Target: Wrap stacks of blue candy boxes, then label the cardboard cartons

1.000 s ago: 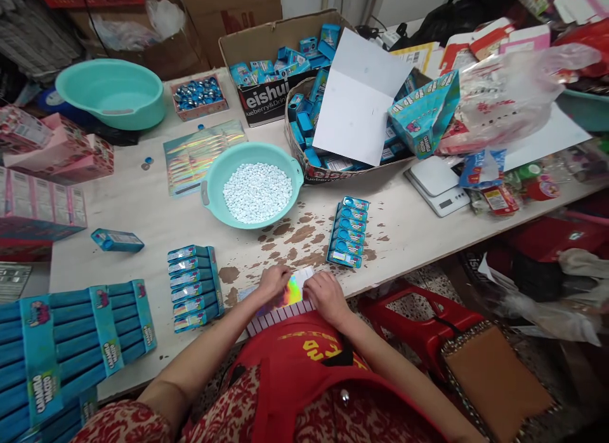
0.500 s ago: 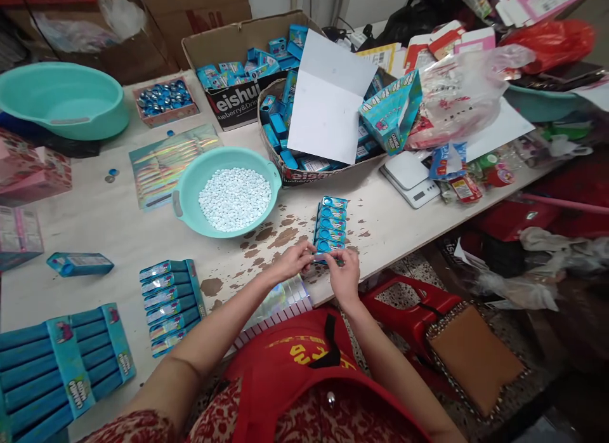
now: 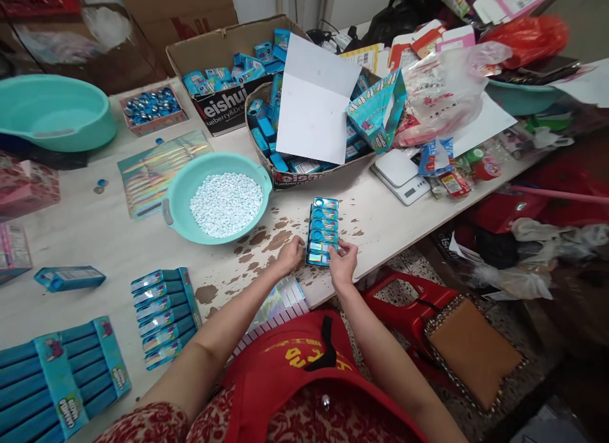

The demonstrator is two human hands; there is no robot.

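A row of small blue candy boxes (image 3: 324, 224) stands at the table's front part, with round openings in the far ones. The two nearest bear shiny rainbow stickers (image 3: 318, 257) on top. My right hand (image 3: 343, 263) grips the row's near right end, its thumb on a stickered box. Beside the row's left edge is my left hand (image 3: 291, 256), fingers drawn together; anything inside them is hidden. In front of my body, partly under my left forearm, lies a shiny sticker sheet (image 3: 280, 300).
A turquoise basin (image 3: 170, 183) holds white pellets. Behind it are cartons (image 3: 209, 116) of blue boxes and a tray of blue caps (image 3: 153, 106). A scale (image 3: 399, 176) stands right. More blue box rows (image 3: 164, 316) lie left; a red stool (image 3: 409, 297) is below the table.
My hands have parted from the nearest box, the left shifting leftward and the right onto the row's side. The stickers on the two nearest boxes now show. The view has shifted slightly.
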